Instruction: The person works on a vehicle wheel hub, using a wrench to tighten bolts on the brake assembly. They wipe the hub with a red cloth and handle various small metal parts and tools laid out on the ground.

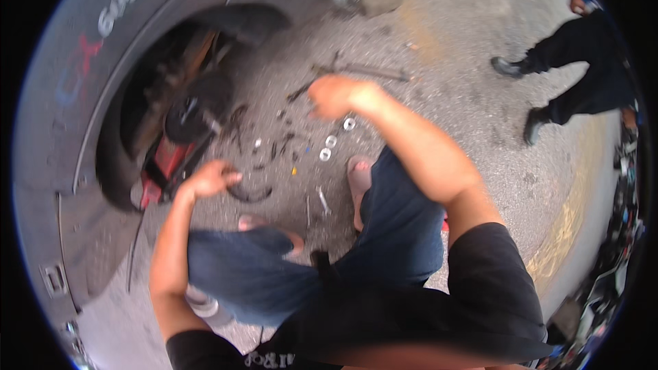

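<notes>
My left hand (214, 178) hovers beside the red jack (168, 161), its fingers loosely apart and holding nothing I can see. A dark curved brake shoe (250, 195) lies on the ground just past its fingertips. My right hand (334, 96) is stretched forward over the scattered parts, fingers curled and slightly blurred. Against those fingers shows a dark slim tool (299, 92); whether it is gripped or lies beneath is unclear. At the left, a wheel hub (195, 109) sits exposed inside the wheel arch of a grey vehicle (103, 96).
Small dark parts (281, 145), several metal rings (331, 142) and a wrench (323, 200) lie on the asphalt between my feet and the hub. A long bar (375, 70) lies beyond my right hand. Another person (582, 62) stands at the far right.
</notes>
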Available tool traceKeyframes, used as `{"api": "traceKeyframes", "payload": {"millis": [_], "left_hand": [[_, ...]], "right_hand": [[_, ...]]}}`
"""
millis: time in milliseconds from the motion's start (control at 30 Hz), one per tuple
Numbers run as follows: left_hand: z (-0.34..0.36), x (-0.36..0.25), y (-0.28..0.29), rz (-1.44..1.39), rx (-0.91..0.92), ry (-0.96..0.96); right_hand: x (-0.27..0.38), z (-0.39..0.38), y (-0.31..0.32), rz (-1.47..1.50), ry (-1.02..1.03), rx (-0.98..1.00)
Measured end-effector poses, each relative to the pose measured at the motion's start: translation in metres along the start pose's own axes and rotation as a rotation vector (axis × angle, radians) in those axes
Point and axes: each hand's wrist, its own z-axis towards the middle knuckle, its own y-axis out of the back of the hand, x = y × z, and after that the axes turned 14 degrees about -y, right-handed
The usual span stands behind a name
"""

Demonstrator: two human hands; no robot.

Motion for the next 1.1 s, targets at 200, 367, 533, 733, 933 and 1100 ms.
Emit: {"api": "traceKeyframes", "payload": {"millis": [200, 367, 533, 733, 933, 1100], "left_hand": [[-0.010, 0.019, 0.002, 0.004, 0.018, 0.031], [-0.022, 0.019, 0.001, 0.044, 0.005, 0.069], [-0.023, 0.029, 0.002, 0.056, 0.002, 0.064], [-0.021, 0.029, 0.001, 0.070, -0.018, 0.040], [-0.022, 0.024, 0.002, 0.045, 0.005, 0.070], [-0.023, 0.023, 0.002, 0.027, -0.010, 0.076]], "right_hand": [[-0.073, 0.013, 0.017, 0.102, -0.252, -0.006], [-0.087, 0.005, 0.002, 0.156, -0.294, 0.021], [-0.089, 0.009, 0.001, 0.220, -0.292, 0.080], [-0.077, 0.011, 0.006, 0.218, -0.281, 0.073], [-0.065, 0.012, 0.008, 0.210, -0.267, 0.090], [-0.059, 0.020, 0.005, 0.200, -0.211, 0.070]]}}
